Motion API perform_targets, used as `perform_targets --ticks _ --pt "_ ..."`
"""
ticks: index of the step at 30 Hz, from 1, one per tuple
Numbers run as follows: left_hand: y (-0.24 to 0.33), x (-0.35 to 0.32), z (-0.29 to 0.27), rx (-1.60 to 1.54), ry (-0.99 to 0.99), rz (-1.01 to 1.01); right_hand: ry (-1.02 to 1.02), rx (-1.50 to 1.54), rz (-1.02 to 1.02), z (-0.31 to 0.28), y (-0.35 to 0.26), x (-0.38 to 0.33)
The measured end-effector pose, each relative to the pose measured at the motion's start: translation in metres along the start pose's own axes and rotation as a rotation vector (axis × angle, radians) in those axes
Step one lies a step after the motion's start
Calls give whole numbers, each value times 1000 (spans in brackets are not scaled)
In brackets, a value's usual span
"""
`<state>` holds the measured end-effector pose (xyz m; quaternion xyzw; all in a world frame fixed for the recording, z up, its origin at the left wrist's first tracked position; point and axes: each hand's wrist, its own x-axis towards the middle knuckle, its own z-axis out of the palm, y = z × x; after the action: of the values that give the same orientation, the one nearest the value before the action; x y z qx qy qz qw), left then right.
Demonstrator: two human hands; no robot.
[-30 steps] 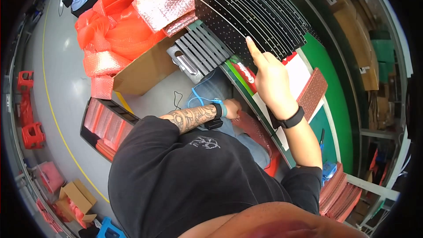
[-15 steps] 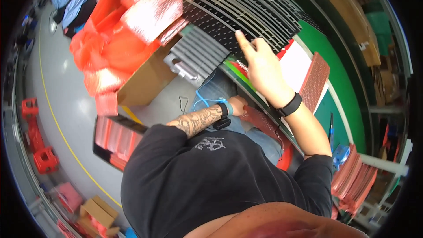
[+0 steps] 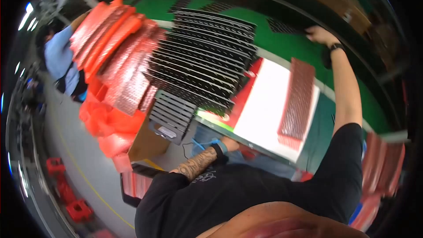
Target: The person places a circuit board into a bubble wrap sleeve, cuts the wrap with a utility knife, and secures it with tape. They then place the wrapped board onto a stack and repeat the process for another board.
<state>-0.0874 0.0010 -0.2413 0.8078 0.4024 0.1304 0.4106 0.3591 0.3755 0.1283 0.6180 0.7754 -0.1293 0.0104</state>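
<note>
My left hand (image 3: 230, 143) is low at the near table edge, closed at the corner of a red bubble-wrap bag (image 3: 249, 153), most of which is hidden below the edge. Stretched far out to the right, my right hand (image 3: 322, 35) is over the green surface (image 3: 288, 46). Its blurred fingers reach toward the end of a black perforated panel (image 3: 282, 26); whether they touch it does not show. A large batch of black slotted panels (image 3: 202, 55) stands in rows left of the middle. Red bubble-wrap bags (image 3: 297, 99) lie stacked on a white sheet (image 3: 264, 99).
A grey ribbed plastic crate (image 3: 172, 117) sits by the near table edge. Red bubble wrap (image 3: 128, 66) is heaped at the left above a cardboard box (image 3: 147, 141). Beyond it is a person in blue (image 3: 59, 55). Red stools (image 3: 79, 209) stand on the floor.
My right hand has swung from above the black panels out to the far right over the green surface. The view has turned, and my left hand stays low by the table edge.
</note>
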Motion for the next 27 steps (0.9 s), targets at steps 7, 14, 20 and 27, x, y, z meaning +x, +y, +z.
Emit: perform_targets --ticks 7,14,20,27 --pt "-8 31 22 -313 187 43 122 -133 344 60 72 96" --pt "-5 -16 -39 -12 143 26 9 -202 284 42 88 87" --pt "13 45 -33 111 104 79 363 -64 139 69 150 29" --pt "28 18 -35 -12 -123 -22 731 57 -73 -26 -25 -144"
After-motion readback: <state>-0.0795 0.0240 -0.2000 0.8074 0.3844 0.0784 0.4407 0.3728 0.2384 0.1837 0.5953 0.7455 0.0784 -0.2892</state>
